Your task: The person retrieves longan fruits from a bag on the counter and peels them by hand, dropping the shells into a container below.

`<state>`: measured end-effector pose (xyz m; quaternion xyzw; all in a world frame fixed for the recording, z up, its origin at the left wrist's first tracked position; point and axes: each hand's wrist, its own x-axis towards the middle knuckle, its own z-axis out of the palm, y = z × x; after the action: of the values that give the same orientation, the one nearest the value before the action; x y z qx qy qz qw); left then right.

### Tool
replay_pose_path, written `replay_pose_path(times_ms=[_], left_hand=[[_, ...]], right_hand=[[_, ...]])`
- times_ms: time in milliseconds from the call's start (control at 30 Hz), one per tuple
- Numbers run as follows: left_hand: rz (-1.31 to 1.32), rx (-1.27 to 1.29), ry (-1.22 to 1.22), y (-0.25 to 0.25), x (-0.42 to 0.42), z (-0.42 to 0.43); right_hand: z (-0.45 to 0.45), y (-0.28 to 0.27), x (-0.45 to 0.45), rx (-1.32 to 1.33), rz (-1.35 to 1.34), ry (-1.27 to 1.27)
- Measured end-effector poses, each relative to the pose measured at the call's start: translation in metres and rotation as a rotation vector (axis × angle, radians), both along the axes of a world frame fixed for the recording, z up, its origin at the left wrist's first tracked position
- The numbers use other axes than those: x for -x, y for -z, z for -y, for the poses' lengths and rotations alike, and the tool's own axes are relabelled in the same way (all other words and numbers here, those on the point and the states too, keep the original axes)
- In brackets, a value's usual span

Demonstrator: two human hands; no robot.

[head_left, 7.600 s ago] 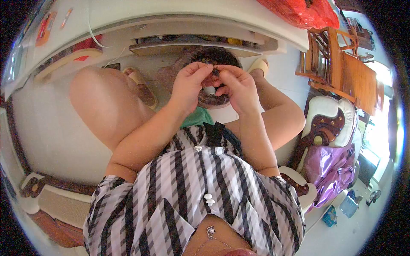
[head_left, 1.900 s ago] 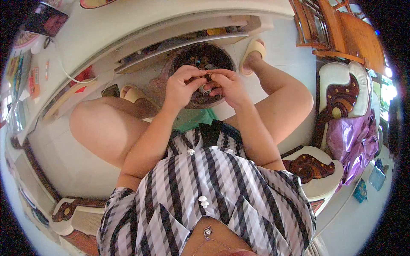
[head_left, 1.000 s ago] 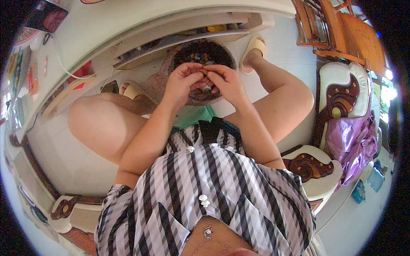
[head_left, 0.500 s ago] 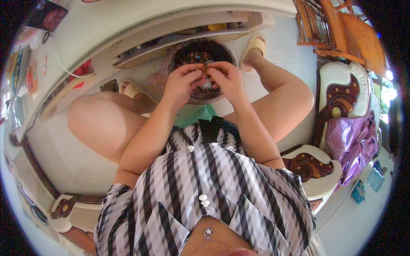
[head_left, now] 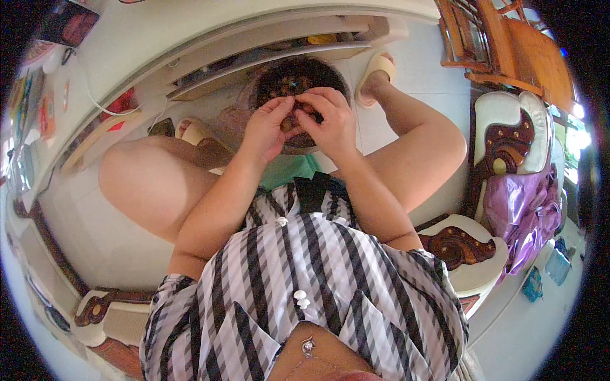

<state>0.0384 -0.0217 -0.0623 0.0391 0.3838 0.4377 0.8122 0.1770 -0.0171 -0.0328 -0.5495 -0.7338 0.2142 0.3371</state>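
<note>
Over a dark round basin (head_left: 330, 71), my left hand (head_left: 268, 129) and my right hand (head_left: 329, 122) meet with bent fingers. The thumb and forefinger of my left hand are pinched together, almost touching my right fingers. My right hand is closed too, its fingers curled in above the basin. Whatever lies between the fingertips is too small and dark to make out. Small brown and dark bits show inside the basin behind my hands. A green cloth or bag (head_left: 289, 170) lies just below the basin, between my legs.
A pale cabinet with an open drawer (head_left: 279, 58) stands beyond the basin. Slippered feet (head_left: 376, 79) are on both sides. At the right are a wooden chair (head_left: 530, 54), a carved armchair (head_left: 508, 130) and purple fabric (head_left: 521, 209). A dark device (head_left: 68, 24) lies at the upper left.
Both hands have shifted slightly left, and my right fingers have curled in more. The white object seen below my fingers earlier is now hidden behind my hands.
</note>
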Motion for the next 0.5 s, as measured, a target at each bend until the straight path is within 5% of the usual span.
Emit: replay_pose_path(times_ms=[133,233,367,500], left_hand=[[-0.211,-0.164,0.051,0.012,-0.003,0.001],[-1.063,-0.734,0.215,0.022,-0.013,-0.001],[-1.273,-0.853,0.355,0.030,-0.004,-0.005],[-1.281,-0.931,0.152,0.020,-0.003,-0.008]], right_hand=[[-0.001,-0.004,-0.001,0.181,-0.283,0.116],[0.000,0.000,-0.002,0.315,-0.502,0.196],[-0.002,0.002,-0.006,0.254,-0.381,0.189],[-0.001,0.003,-0.007,0.228,-0.335,0.173]])
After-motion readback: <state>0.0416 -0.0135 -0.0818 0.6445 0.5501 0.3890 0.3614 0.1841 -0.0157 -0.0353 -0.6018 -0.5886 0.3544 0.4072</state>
